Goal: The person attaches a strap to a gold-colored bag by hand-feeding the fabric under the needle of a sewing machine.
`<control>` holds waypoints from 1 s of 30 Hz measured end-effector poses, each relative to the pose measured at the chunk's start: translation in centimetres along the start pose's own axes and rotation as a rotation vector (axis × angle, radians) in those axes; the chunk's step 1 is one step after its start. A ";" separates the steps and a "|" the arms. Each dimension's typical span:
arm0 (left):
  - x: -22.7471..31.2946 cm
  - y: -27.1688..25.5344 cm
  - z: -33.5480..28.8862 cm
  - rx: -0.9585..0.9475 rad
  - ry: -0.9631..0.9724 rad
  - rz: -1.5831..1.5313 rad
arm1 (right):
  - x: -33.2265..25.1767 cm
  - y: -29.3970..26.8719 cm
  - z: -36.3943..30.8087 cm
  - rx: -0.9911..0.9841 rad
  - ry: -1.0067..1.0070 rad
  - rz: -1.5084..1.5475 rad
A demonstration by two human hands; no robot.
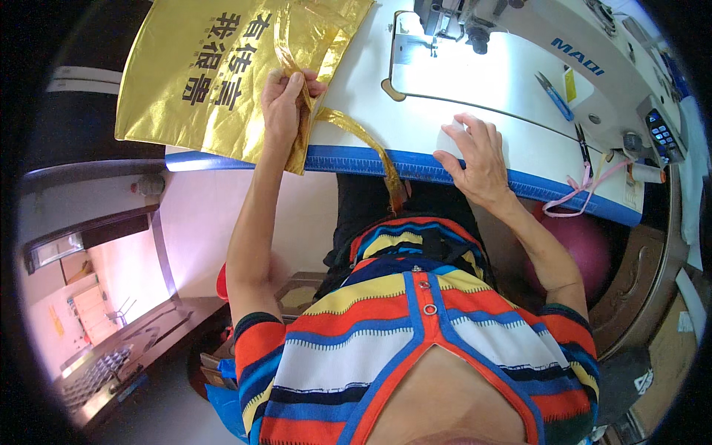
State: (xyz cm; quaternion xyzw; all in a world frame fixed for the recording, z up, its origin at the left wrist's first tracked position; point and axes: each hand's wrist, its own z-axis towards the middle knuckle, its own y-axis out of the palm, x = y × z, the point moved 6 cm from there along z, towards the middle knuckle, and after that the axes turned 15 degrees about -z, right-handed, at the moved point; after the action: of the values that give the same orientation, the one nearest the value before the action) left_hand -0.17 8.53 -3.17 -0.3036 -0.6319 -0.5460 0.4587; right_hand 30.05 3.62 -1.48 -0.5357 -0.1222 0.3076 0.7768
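Gold metallic tote bag lies beneath and to the left of the left hand, whose thumb and fingers are closed on a gathered strap at the bag's right-hand border. Right hand is spread, fingers loosely bent, at the front edge of the bench; nothing shows in its grasp, and whether its fingertips touch the top I cannot tell. Left is clearly the nearer hand, the bag being well apart from the right. Its right border slants from far right to near left; the far end is cut off, so the full long axis cannot be told. Between the hands, a gold strap trails rightward and over the blue ruler edging toward the lap. Beyond stands a lit sewing machine, with blue-handled thread snips beside it and pink ribbon at the right corner.
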 end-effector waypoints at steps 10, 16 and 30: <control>-0.3 0.6 0.9 -0.011 0.015 -0.129 | -3.5 1.9 3.5 -0.015 0.023 0.165; -0.4 0.6 1.3 -0.003 0.000 -0.177 | -6.5 4.3 6.4 -0.032 -0.079 0.365; 0.7 -1.5 3.4 0.184 0.091 -0.198 | -3.7 4.5 6.6 -0.109 -0.026 0.590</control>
State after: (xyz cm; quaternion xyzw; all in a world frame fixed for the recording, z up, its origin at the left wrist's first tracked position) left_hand -2.63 11.36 -3.06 -0.1716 -0.6848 -0.5414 0.4567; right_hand 22.19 7.46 -2.47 -0.5850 0.0124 0.5199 0.6223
